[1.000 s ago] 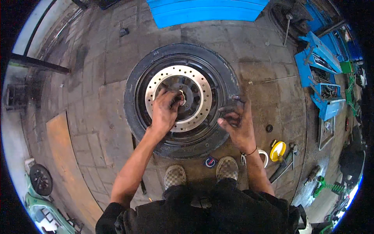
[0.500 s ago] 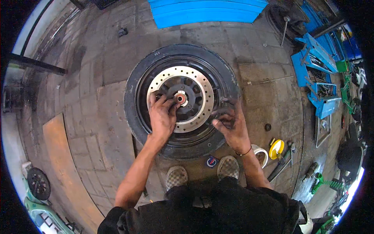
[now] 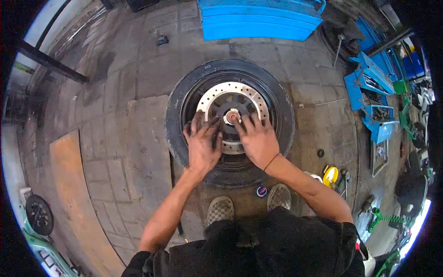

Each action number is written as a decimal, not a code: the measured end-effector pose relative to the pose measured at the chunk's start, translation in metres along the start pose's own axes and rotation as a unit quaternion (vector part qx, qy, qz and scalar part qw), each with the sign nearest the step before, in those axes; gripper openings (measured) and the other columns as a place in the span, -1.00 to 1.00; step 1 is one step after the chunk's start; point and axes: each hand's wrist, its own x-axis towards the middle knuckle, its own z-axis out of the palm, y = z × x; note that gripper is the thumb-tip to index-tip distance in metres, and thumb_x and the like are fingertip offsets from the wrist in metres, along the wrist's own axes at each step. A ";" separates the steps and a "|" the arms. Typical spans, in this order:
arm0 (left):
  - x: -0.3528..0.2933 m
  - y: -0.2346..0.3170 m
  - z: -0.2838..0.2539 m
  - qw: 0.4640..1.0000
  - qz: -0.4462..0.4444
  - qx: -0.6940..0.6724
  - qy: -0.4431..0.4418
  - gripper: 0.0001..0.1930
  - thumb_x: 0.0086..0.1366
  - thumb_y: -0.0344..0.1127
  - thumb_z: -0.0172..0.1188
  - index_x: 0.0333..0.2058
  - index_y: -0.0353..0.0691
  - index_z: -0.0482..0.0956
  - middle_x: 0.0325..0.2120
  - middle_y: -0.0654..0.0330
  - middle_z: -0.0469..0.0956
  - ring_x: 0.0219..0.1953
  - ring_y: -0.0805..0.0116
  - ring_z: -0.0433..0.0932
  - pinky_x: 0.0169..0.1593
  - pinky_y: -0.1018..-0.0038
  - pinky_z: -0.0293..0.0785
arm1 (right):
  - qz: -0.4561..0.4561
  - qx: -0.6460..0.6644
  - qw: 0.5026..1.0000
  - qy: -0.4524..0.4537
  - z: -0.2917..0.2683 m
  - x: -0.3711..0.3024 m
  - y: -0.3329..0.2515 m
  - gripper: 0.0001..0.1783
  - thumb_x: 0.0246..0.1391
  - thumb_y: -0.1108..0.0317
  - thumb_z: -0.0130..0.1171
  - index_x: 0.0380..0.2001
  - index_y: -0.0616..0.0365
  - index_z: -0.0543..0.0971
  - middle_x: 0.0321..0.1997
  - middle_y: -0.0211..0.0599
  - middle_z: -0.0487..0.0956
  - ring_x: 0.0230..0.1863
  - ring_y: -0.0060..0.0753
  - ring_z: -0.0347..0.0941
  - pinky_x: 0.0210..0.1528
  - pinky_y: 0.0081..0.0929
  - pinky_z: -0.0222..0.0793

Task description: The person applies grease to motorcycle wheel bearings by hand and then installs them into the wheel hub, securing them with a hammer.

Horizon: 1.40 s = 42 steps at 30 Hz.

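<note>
A motorcycle wheel (image 3: 229, 121) lies flat on the paved floor (image 3: 115, 92), right in front of the person's checkered shoes (image 3: 220, 208). It has a black tyre (image 3: 177, 108) around it and a shiny brake disc (image 3: 251, 94) with little holes on top. In the middle sits the hub (image 3: 232, 115).

The left hand (image 3: 202, 145) lies flat on the disc with its fingers spread out. It grabs nothing, it just presses down. The right hand (image 3: 257, 138) also lies flat and spread, and its fingertips touch the hub. It holds nothing either.

To the right, blue tool trays (image 3: 371, 99) stand near the wall. A yellow thing (image 3: 330, 175) and a small round cap (image 3: 261, 190) lie near the shoes. A blue ramp (image 3: 258, 21) lies beyond the wheel.

What could go wrong? The disc has a thin edge and many holes, so a sliding finger could get scraped or pinched. The hands look dirty, and grease on the disc would make the brake slip. If one hand pushes harder, the wheel could tip or skid on the floor. Small parts by the feet could get kicked away.
</note>
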 end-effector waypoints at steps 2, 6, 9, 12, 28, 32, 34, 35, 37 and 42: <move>-0.007 0.000 -0.005 1.000 -0.013 -0.007 -0.008 -0.63 0.16 -0.34 0.24 -0.02 -0.14 0.63 0.10 0.13 0.50 0.36 -0.06 0.13 0.35 -0.11 -0.07 | -0.002 0.011 1.000 -0.002 -0.010 0.004 -0.005 -0.53 0.07 0.29 0.03 0.08 0.03 0.56 0.10 -0.24 0.47 0.19 -0.10 0.33 0.21 0.07 0.23; -0.011 0.014 -0.011 0.999 -0.027 -0.016 0.005 -0.57 0.14 -0.38 0.25 0.05 -0.12 0.57 0.15 0.11 0.42 0.36 -0.07 0.12 0.34 -0.13 -0.03 | 0.030 0.033 0.999 0.002 -0.014 0.010 -0.006 -0.61 0.02 0.30 0.06 -0.05 -0.03 0.65 0.18 -0.16 0.45 0.23 -0.04 0.33 0.24 0.15 0.24; -0.014 0.018 -0.002 0.998 -0.008 -0.035 0.047 -0.56 0.23 -0.33 0.23 0.11 -0.18 0.49 0.14 0.04 0.42 0.30 -0.04 0.21 0.33 -0.03 0.09 | 0.011 0.119 0.993 0.000 -0.001 -0.004 0.003 -0.72 0.00 0.30 0.09 -0.23 0.01 0.69 0.21 -0.12 0.43 0.23 0.03 0.33 0.23 0.20 0.23; -0.011 0.026 -0.002 0.890 -0.152 -0.427 0.043 -0.58 0.40 -0.22 0.13 0.14 -0.31 0.43 0.08 0.00 0.48 0.10 0.11 0.48 0.18 0.25 0.40 | 0.048 0.190 0.980 0.019 -0.023 -0.008 -0.001 -0.72 -0.07 0.34 0.18 -0.22 0.03 0.66 0.30 0.00 0.35 0.24 0.14 0.34 0.24 0.18 0.25; -0.026 0.229 0.040 0.629 -0.089 -0.688 -0.351 -0.30 0.45 0.23 -0.23 0.29 -0.24 0.23 0.18 0.03 0.38 0.20 0.14 0.39 0.33 0.13 0.20 | 0.195 0.164 0.958 0.133 -0.114 -0.148 0.098 -0.44 0.22 0.04 0.01 0.28 -0.17 0.39 0.21 -0.11 0.43 0.31 0.08 0.25 0.34 0.23 0.04; -0.022 0.230 0.020 0.324 -0.174 -0.787 -0.496 -0.27 0.48 0.20 -0.23 0.31 -0.38 0.22 0.30 -0.01 0.27 0.33 0.15 0.27 0.39 0.18 0.09 | 0.398 0.036 0.910 0.108 -0.090 -0.249 0.200 -0.42 0.15 0.10 0.19 0.23 -0.06 0.44 0.30 0.00 0.37 0.34 0.06 0.24 0.37 0.08 0.08; -0.003 0.188 0.032 0.548 -0.120 -0.695 -0.451 -0.29 0.49 0.17 -0.21 0.26 -0.41 0.29 0.23 -0.03 0.35 0.27 0.17 0.33 0.36 0.23 0.18 | 0.465 0.123 0.859 0.176 -0.072 -0.316 0.237 -0.47 0.05 0.29 0.26 0.14 -0.01 0.52 0.12 0.00 0.51 0.16 0.11 0.42 0.19 -0.18 0.37; 0.010 0.163 0.039 0.707 -0.134 -0.597 -0.355 -0.31 0.48 0.16 -0.21 0.21 -0.41 0.37 0.14 -0.04 0.46 0.20 0.17 0.43 0.32 0.26 0.28 | 0.514 0.161 0.825 0.171 -0.064 -0.345 0.251 -0.55 0.04 0.31 0.26 0.06 0.04 0.58 -0.01 0.00 0.58 0.05 0.10 0.50 0.14 -0.14 0.40; 0.034 0.127 0.040 0.792 -0.181 -0.518 -0.266 -0.42 0.49 0.06 -0.13 0.18 -0.35 0.42 0.11 0.06 0.50 0.12 0.24 0.50 0.22 0.32 0.38 | 0.535 0.116 0.822 0.156 -0.027 -0.433 0.287 -0.61 -0.04 0.29 0.31 -0.07 0.06 0.64 -0.17 -0.05 0.64 -0.12 0.07 0.56 0.01 -0.17 0.48; 0.073 0.110 -0.009 0.912 -0.241 -0.310 -0.117 -0.42 0.40 -0.03 0.13 0.18 -0.42 0.37 0.05 -0.06 0.51 0.02 0.16 0.55 0.13 0.31 0.44 | 0.685 0.093 0.702 0.172 0.003 -0.559 0.380 -0.76 -0.06 0.32 0.29 -0.26 0.07 0.69 -0.21 -0.05 0.66 -0.14 0.03 0.60 -0.05 -0.11 0.52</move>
